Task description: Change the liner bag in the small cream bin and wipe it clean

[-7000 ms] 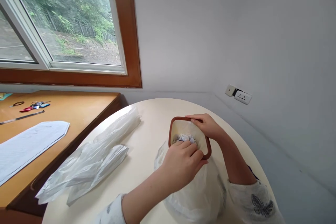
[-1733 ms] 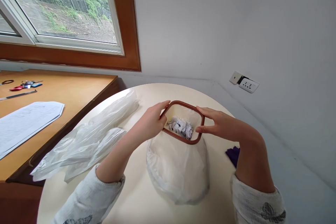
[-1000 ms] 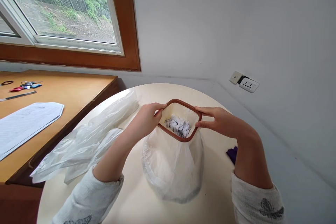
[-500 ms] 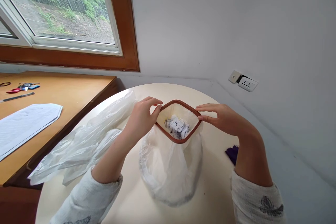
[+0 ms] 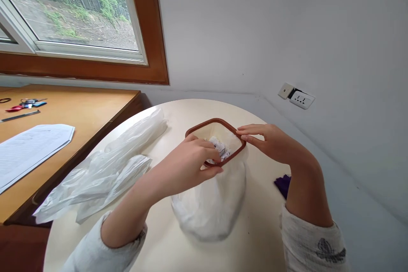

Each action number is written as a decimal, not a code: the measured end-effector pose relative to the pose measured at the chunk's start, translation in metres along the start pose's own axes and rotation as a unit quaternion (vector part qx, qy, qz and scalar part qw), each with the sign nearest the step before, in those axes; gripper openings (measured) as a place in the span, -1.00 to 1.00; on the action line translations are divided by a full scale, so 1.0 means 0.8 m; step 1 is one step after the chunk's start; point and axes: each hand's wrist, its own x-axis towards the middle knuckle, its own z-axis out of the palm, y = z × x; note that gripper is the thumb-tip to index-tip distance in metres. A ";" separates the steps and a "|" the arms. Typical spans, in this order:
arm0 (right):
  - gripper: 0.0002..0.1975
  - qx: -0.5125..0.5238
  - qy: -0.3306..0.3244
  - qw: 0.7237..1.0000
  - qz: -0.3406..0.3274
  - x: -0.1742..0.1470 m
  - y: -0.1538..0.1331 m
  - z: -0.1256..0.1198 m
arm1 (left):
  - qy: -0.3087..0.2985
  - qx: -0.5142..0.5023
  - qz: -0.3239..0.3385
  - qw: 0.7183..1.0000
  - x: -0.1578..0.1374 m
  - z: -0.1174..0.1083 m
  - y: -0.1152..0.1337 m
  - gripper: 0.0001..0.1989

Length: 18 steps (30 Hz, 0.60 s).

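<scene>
A small waste bin with a brown rim stands on the round table, crumpled white paper inside it. Below the rim, a thin white plastic bag spreads around the bin's near side. My left hand reaches across the near-left rim, its fingers bent over the opening and its thumb outside, with a gap between them. It covers part of the rim and paper. At the right corner, my right hand pinches the rim between thumb and fingers.
Another white plastic bag lies loosely across the table's left side. Dark purple cloth sits partly behind my right forearm. On the wooden desk to the left are paper sheets, a pen-like tool and keys.
My left hand has left the rim's left corner and moved right and nearer, over the near edge. My right hand stays at the right corner. The bin has shifted slightly.
</scene>
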 end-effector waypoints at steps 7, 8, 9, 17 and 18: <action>-0.69 -0.035 0.021 0.999 0.028 -0.002 -0.009 0.004 | 0.058 0.111 -0.094 0.988 -0.027 -0.027 -0.065 -0.75; -0.68 -0.039 0.031 0.998 0.029 0.000 -0.010 0.006 | 0.086 0.124 -0.118 0.982 -0.030 -0.029 -0.071 -0.72; -0.67 -0.042 0.039 0.998 0.028 0.002 -0.011 0.009 | 0.113 0.130 -0.140 0.975 -0.032 -0.031 -0.074 -0.69; -0.53 -0.059 0.005 0.998 0.008 0.017 -0.012 0.032 | 0.096 -0.008 -0.177 0.979 -0.016 -0.020 -0.021 -0.65; -0.53 -0.061 0.000 0.998 0.008 0.018 -0.012 0.034 | 0.074 -0.023 -0.174 0.982 -0.013 -0.015 -0.016 -0.65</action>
